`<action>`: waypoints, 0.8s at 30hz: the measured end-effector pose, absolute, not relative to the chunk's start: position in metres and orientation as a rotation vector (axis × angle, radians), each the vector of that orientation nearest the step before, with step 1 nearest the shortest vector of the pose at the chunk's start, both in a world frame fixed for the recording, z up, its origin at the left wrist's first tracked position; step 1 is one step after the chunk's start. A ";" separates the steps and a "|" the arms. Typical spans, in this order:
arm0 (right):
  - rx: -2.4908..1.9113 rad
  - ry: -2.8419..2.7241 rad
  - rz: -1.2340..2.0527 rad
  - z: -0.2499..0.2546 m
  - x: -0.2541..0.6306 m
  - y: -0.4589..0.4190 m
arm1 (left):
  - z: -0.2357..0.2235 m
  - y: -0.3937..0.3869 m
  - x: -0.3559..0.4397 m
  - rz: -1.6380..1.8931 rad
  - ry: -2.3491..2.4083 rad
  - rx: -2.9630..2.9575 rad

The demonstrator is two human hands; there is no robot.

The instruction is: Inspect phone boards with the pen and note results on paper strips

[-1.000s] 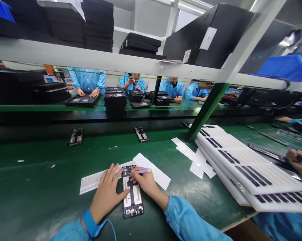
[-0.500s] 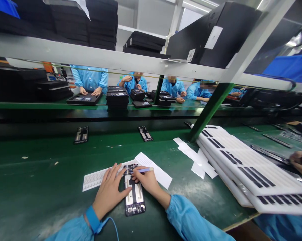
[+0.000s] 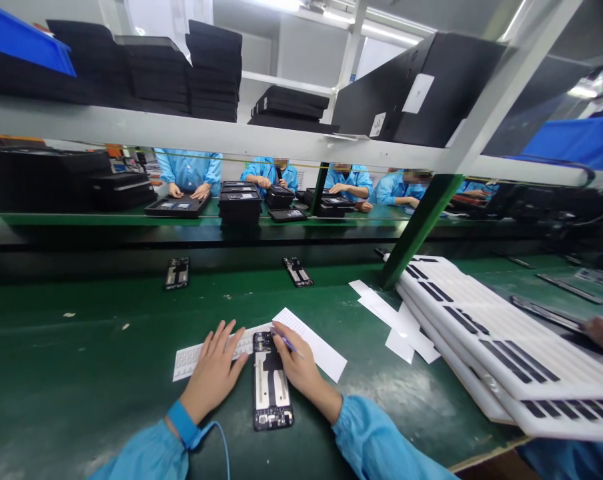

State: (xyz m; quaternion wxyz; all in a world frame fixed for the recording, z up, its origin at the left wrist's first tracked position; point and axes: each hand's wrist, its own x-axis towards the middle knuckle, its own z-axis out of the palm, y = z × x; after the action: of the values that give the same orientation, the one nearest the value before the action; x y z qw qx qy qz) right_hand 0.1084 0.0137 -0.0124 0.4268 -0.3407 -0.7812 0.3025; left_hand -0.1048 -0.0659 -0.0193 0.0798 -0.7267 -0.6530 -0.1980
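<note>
Phone (image 3: pixel 272 383) lies between the left hand (image 3: pixel 214 375), fingers splayed, and the right hand (image 3: pixel 301 368), fingers gripping a purple tool (image 3: pixel 289 343).

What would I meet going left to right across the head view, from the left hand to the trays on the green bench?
Left hand → opened phone chassis → right hand → loose white paper pieces → stacked white trays.

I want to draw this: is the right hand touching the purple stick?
Touching: in the head view, the right hand holds the purple stick against its fingers.
</note>
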 end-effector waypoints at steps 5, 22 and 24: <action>-0.714 -2.328 0.487 -0.012 0.105 0.008 | -0.030 -0.063 -0.121 -0.480 -1.932 -2.231; -0.650 -2.189 0.739 0.000 0.097 -0.010 | -0.009 -0.086 -0.160 -0.648 -2.079 -2.209; -0.689 -2.111 0.899 0.006 0.078 0.003 | -0.012 -0.085 -0.161 -0.625 -2.088 -2.208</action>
State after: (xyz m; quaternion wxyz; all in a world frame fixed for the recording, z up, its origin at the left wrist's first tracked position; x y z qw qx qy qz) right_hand 0.0784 0.0027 0.0063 0.3643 -0.2679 -0.8206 0.3495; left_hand -0.1608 -0.0853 -0.0125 0.0194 -0.7116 -0.6729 -0.2013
